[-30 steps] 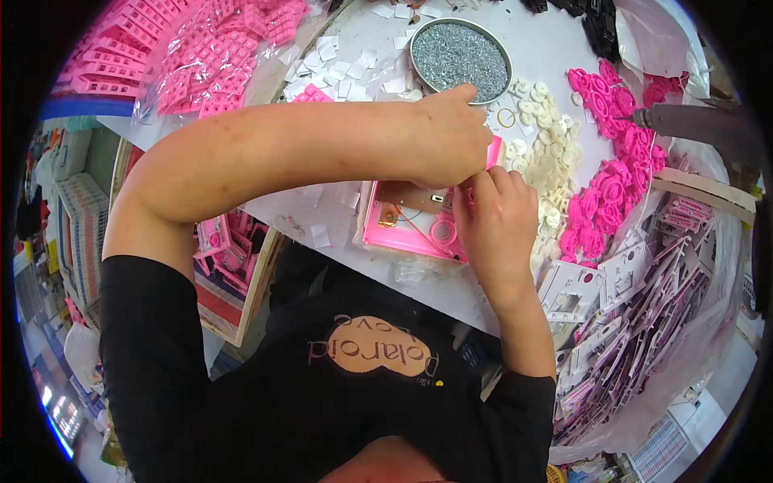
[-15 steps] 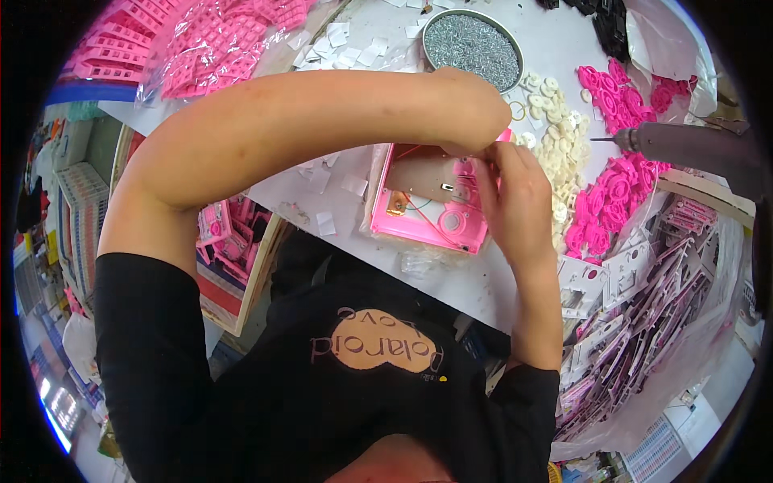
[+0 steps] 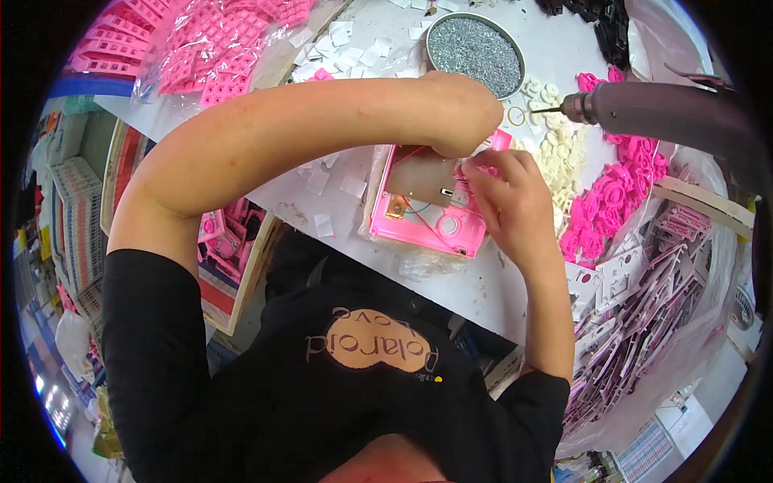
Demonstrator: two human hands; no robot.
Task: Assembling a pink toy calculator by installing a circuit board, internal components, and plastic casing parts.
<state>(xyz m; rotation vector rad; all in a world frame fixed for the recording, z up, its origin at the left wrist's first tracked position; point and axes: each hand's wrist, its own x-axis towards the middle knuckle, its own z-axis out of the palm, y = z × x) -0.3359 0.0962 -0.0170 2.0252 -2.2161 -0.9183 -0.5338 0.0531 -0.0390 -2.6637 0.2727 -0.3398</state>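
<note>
An open pink plastic casing (image 3: 419,240) lies on the worktable below my hands. Inside it are a brownish-grey plate (image 3: 423,179), red wires, a small copper-coloured piece (image 3: 397,207) and a round ring-shaped moulding (image 3: 451,226). My left hand (image 3: 465,114) is bent over the casing's far right corner, its fingers hidden beneath it. My right hand (image 3: 514,197) is at the casing's right edge, with thumb and fingertips drawn together close to the left hand. Whatever is between those fingertips is too small and covered to make out.
A round tin of small screws (image 3: 475,55) stands beyond my left hand. Cream plastic pieces (image 3: 561,153) and pink rings (image 3: 612,197) are heaped at right. A power screwdriver (image 3: 644,109) juts in above them. White paper squares (image 3: 353,186) and bagged pink parts (image 3: 213,56) lie left.
The screwdriver has swung left, its bit now nearer my hands. My right hand's fingers have shifted slightly left and down, exposing more of the casing's far right corner.
</note>
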